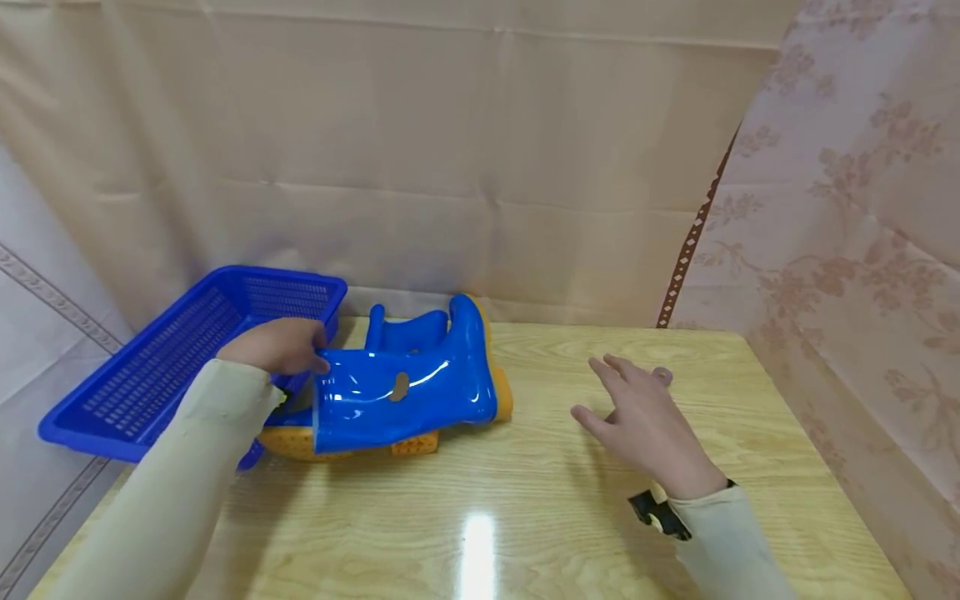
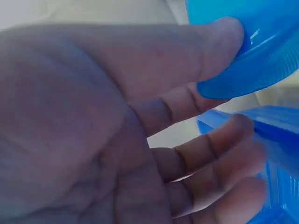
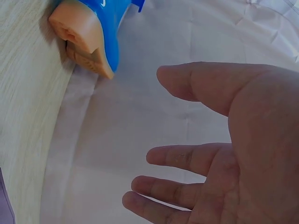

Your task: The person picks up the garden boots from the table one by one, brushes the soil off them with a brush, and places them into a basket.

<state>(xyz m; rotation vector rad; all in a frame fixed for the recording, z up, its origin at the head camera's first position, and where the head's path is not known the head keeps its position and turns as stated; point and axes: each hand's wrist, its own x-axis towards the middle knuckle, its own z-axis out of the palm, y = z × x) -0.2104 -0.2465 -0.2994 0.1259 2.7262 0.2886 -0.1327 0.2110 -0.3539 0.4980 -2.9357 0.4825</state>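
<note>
A blue rain boot (image 1: 405, 392) with a yellow sole lies on its side, toe to the right and its open top to the left. My left hand (image 1: 281, 346) pinches the rim of its shaft between thumb (image 2: 224, 42) and index finger, the other fingers loosely bent below. A second blue boot lies partly hidden under it; its yellow sole (image 1: 415, 443) faces me and a blue part (image 1: 412, 333) shows behind. Held over the right side of the table, my right hand (image 1: 648, 417) has spread fingers and touches nothing. In the right wrist view the boot's yellow heel (image 3: 74, 23) is some way off.
A blue perforated plastic basket (image 1: 150, 358) stands at the left, close to the boots. The wooden table (image 1: 540, 500) ends at a beige cloth (image 1: 487, 167) behind, and a flowered cloth (image 1: 862, 208) hangs at the right. A small round object (image 1: 662, 377) appears beside the right hand.
</note>
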